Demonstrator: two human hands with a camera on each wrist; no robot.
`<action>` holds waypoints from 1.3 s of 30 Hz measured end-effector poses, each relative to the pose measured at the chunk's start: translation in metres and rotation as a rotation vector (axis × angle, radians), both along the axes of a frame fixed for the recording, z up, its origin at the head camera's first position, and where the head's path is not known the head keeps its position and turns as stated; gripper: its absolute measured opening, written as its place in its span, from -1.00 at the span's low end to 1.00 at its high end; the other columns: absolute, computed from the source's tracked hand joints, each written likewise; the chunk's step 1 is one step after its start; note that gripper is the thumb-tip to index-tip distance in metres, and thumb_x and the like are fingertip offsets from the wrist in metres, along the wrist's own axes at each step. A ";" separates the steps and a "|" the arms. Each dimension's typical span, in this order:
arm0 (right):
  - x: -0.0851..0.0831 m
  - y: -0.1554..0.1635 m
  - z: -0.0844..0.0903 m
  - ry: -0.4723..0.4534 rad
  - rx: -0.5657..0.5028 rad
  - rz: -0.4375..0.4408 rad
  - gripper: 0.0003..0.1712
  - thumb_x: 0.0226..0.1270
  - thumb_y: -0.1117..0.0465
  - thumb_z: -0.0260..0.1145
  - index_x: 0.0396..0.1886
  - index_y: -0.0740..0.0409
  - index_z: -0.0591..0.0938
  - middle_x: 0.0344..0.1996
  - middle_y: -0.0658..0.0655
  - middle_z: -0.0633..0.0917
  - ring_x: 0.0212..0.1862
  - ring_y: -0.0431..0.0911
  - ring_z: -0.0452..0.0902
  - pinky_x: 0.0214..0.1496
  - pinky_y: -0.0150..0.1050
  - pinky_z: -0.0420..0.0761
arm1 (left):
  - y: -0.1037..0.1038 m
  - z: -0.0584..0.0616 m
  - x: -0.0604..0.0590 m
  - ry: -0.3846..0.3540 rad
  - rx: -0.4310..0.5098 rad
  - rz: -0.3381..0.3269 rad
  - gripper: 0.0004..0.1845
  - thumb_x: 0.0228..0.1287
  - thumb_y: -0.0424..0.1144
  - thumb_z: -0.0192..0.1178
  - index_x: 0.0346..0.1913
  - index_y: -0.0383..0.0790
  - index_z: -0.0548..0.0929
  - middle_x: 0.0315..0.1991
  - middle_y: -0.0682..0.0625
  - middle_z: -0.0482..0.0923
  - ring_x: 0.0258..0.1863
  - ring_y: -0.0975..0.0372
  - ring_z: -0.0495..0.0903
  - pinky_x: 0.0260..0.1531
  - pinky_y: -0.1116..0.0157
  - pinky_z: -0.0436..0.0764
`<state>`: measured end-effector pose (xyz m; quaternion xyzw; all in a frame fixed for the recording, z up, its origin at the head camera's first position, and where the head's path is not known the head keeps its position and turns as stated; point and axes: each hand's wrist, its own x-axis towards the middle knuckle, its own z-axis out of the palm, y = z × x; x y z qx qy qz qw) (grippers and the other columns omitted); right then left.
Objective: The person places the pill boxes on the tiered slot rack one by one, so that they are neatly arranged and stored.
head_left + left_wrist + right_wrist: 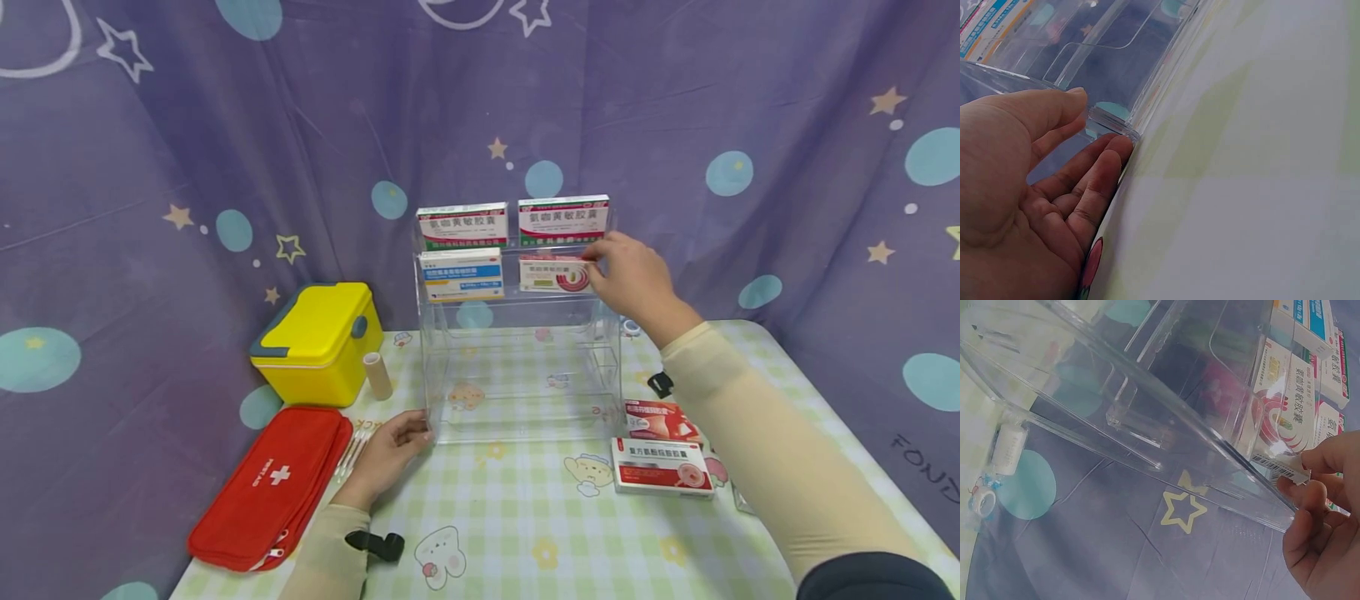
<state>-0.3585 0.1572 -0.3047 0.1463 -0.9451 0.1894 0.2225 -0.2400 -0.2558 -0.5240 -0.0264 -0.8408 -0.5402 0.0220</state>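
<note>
A clear acrylic display rack [517,412] stands on the table, with medicine boxes on its upper two tiers. My right hand [637,279] pinches the right end of a small white and red medicine box [551,275] on the second tier; in the right wrist view, thumb and finger meet at its barcoded end [1282,465]. Beside it sits a blue and white box [461,277]. Two white, red and green boxes, one on the left [462,227] and one on the right [564,219], fill the top tier. My left hand [1054,169] touches the rack's lower front left corner with loosely bent fingers.
Left of the rack are a yellow case [315,350], a beige roll [377,377], cotton swabs [351,454] and a red first-aid pouch [270,492]. Two more medicine boxes, one red [660,419] and one white and red [663,468], lie at the right near my forearm.
</note>
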 end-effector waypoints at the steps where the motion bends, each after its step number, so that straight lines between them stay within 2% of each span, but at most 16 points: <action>1: 0.001 0.000 0.000 -0.002 -0.003 0.000 -0.69 0.53 0.08 0.29 0.14 0.07 0.74 0.00 0.09 0.66 -0.26 0.07 0.55 -0.28 0.02 0.52 | 0.000 0.000 0.000 -0.002 -0.001 0.000 -0.53 0.39 -0.25 0.41 0.32 -0.25 0.63 0.05 -0.05 0.72 -0.02 0.16 0.67 -0.03 0.33 0.61; 4: 0.007 0.002 0.001 0.004 -0.033 0.001 -0.67 0.53 0.09 0.30 0.17 0.05 0.73 0.09 0.11 0.66 -0.11 0.11 0.60 -0.15 0.10 0.58 | 0.000 0.000 0.000 -0.004 -0.008 0.000 -0.53 0.39 -0.24 0.41 0.32 -0.23 0.64 0.05 -0.04 0.72 -0.01 0.16 0.67 -0.01 0.32 0.61; 7: 0.019 0.009 0.002 0.032 -0.104 0.009 -0.66 0.52 0.11 0.30 0.19 0.05 0.73 0.14 0.11 0.65 -0.14 0.08 0.61 -0.15 0.09 0.59 | 0.000 0.001 0.001 -0.001 -0.017 0.004 -0.53 0.40 -0.24 0.41 0.32 -0.22 0.64 0.05 -0.05 0.72 -0.01 0.16 0.68 -0.01 0.33 0.61; 11: 0.041 0.030 -0.003 0.088 -0.217 0.023 -0.69 0.54 0.13 0.29 0.16 0.05 0.74 0.04 0.06 0.68 -0.32 -0.04 0.55 -0.29 -0.02 0.52 | 0.004 0.007 0.004 0.005 -0.019 0.011 -0.54 0.42 -0.29 0.39 0.32 -0.28 0.62 0.04 -0.09 0.72 -0.01 0.13 0.68 -0.02 0.36 0.60; 16: 0.075 0.069 -0.022 0.091 -0.292 -0.001 -0.74 0.56 0.09 0.30 0.09 0.05 0.75 -0.05 0.05 0.70 -0.26 -0.07 0.56 -0.29 -0.05 0.50 | 0.010 0.019 0.009 -0.014 -0.027 0.011 -0.55 0.42 -0.36 0.36 0.32 -0.36 0.60 0.02 -0.13 0.72 -0.01 0.08 0.68 -0.03 0.36 0.60; 19: 0.095 0.098 -0.036 0.022 -0.292 -0.035 -0.68 0.58 0.02 0.26 0.14 0.05 0.72 0.03 0.10 0.68 -0.17 -0.01 0.58 -0.30 -0.06 0.51 | 0.009 0.018 0.009 -0.019 -0.027 0.015 -0.54 0.43 -0.34 0.36 0.32 -0.36 0.60 0.03 -0.13 0.72 -0.01 0.09 0.68 -0.02 0.36 0.60; 23: 0.112 0.135 -0.059 -0.096 -0.257 -0.070 -0.58 0.59 -0.05 0.25 0.22 0.09 0.67 0.12 0.18 0.63 -0.07 0.09 0.58 -0.35 -0.10 0.53 | 0.003 0.007 0.004 -0.014 -0.028 0.018 -0.53 0.43 -0.27 0.38 0.33 -0.29 0.61 0.06 -0.09 0.72 0.01 0.12 0.67 -0.01 0.37 0.59; 27: 0.116 0.168 -0.088 -0.195 -0.216 -0.064 -0.53 0.54 -0.02 0.34 0.25 0.17 0.64 0.14 0.26 0.60 -0.04 0.20 0.62 -0.37 -0.12 0.56 | -0.002 0.000 0.000 -0.014 -0.017 0.005 -0.53 0.42 -0.22 0.39 0.33 -0.22 0.62 0.07 -0.07 0.72 0.01 0.14 0.67 0.02 0.33 0.61; 31: 0.117 0.201 -0.117 -0.313 -0.178 -0.045 -0.42 0.46 -0.01 0.44 0.29 0.25 0.60 0.20 0.38 0.56 0.01 0.30 0.65 -0.31 -0.10 0.63 | -0.003 -0.001 -0.001 -0.027 -0.010 -0.003 -0.53 0.42 -0.19 0.40 0.33 -0.20 0.63 0.06 -0.05 0.72 0.01 0.15 0.68 0.03 0.30 0.62; 35: 0.117 0.234 -0.138 -0.430 -0.144 -0.051 -0.29 0.38 0.00 0.50 0.34 0.34 0.55 0.22 0.51 0.54 0.08 0.40 0.60 -0.20 0.08 0.69 | -0.002 -0.001 -0.001 -0.030 -0.009 -0.006 -0.53 0.43 -0.19 0.39 0.33 -0.19 0.63 0.06 -0.05 0.72 0.02 0.15 0.68 0.05 0.29 0.62; 39: 0.117 0.256 -0.150 -0.540 -0.099 -0.058 -0.21 0.33 -0.02 0.53 0.35 0.38 0.52 0.21 0.60 0.53 0.14 0.50 0.51 -0.08 0.32 0.62 | -0.001 -0.001 -0.001 -0.022 -0.009 -0.010 -0.53 0.43 -0.20 0.39 0.34 -0.20 0.62 0.07 -0.07 0.71 0.03 0.13 0.67 0.05 0.28 0.62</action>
